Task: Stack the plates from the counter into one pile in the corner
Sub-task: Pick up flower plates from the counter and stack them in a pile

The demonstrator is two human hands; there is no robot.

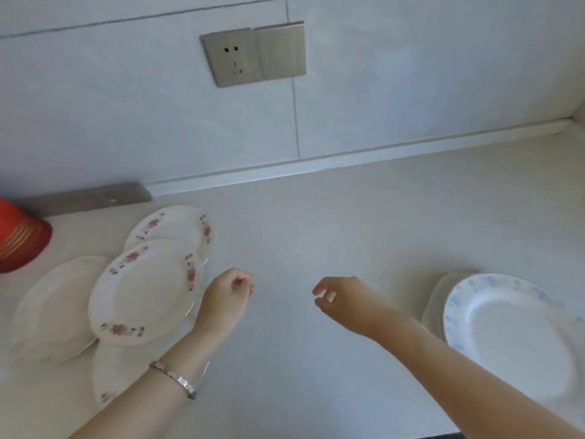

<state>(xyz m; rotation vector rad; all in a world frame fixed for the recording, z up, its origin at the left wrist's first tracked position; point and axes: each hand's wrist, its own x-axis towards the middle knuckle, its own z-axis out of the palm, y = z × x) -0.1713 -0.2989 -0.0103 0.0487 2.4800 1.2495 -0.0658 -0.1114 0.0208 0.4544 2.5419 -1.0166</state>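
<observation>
Plates [144,289] heaped beside empty fisted left hand [228,296], blue plate [512,337] near loosely curled right hand [342,299]

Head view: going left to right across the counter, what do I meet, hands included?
Red ribbed container → plain white plate → pink-flowered white plate lying uppermost in its cluster → left hand → right hand → blue-speckled white plate.

Middle of the pale stone counter [316,242] reads open to me, through to the far tiled wall [411,90] and far-right corner.

Left: overlapping white plates with pink rose rims [142,293], plain white plate [47,308], red ribbed bowl [19,245] beyond.

Near right: blue-speckled white plate [512,337] on another plate.
</observation>
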